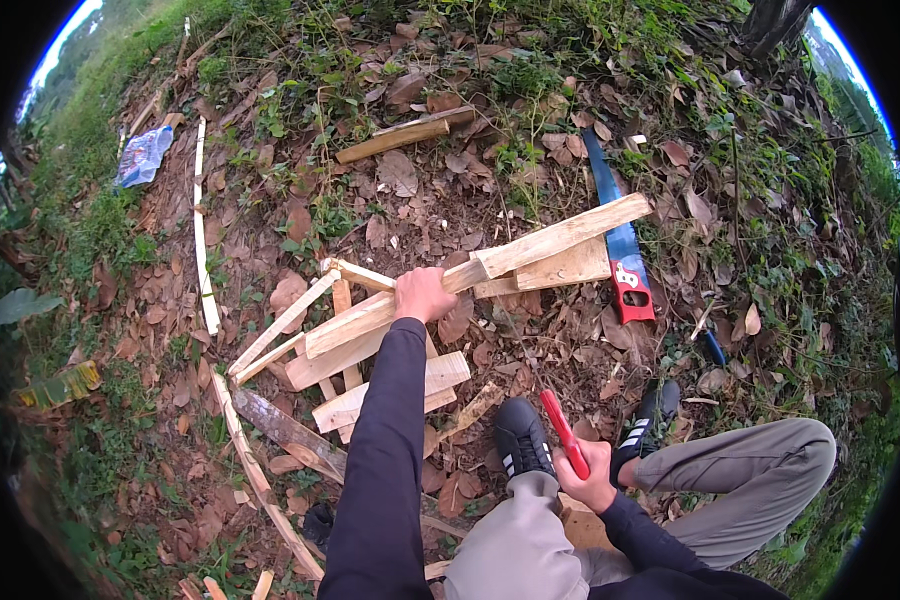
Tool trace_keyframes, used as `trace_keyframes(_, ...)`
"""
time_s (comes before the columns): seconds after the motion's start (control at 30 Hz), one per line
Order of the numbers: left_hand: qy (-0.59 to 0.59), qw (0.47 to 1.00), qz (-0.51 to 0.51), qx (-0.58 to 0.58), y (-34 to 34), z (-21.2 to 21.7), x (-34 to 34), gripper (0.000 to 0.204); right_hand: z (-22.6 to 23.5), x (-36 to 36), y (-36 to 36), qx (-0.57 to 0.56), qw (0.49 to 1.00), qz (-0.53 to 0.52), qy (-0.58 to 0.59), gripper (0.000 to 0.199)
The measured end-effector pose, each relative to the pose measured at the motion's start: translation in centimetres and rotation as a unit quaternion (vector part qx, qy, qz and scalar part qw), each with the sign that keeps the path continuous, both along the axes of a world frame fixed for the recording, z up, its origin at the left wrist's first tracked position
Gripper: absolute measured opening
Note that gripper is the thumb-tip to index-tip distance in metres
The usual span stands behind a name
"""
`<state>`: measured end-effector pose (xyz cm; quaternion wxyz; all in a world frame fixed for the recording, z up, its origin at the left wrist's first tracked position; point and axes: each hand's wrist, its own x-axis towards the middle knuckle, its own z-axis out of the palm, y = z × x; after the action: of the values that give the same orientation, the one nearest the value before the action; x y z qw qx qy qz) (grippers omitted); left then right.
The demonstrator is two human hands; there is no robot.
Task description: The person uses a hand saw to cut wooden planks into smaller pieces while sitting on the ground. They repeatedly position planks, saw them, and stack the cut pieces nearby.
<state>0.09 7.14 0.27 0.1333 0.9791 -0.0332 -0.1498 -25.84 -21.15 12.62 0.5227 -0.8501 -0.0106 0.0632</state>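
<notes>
My left hand (425,294) is closed around a light wooden board (355,325) lying on a small frame of nailed-looking wood pieces (288,325). Another rough plank (565,235) overlaps that board's far right end, above a shorter wide board (565,266). Close to my knees, my right hand (590,480) grips a long, narrow red tool (566,434), its upper end pointing up and left; I cannot make out its exact kind. Nearer to me, short boards (395,390) lie across the frame's lower part.
A handsaw (625,250) with blue blade and red handle lies right of the planks. Beyond it is a small blue-handled tool (713,346). Long wood strips (202,230) lie left, a wood piece (405,134) farther off, and a plastic bag (144,156) far left. Dry leaves cover the ground.
</notes>
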Motion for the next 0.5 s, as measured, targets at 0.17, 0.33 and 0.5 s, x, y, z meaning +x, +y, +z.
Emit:
trace_keyframes(0.17,-0.003,1.0,-0.006,0.022,0.1,0.1,0.2,0.03,-1.9,6.0,2.6,0.057,0.996,-0.071,0.006,0.023)
trace_keyframes(0.33,0.021,1.0,0.002,0.014,-0.2,0.6,-0.1,0.031,-1.6,5.5,2.5,0.037,0.997,-0.052,0.033,0.021)
trace_keyframes(0.5,-0.013,1.0,0.0,0.025,-0.2,-0.2,-0.4,0.032,-1.5,3.1,1.3,0.05,0.998,-0.007,-0.028,0.018)
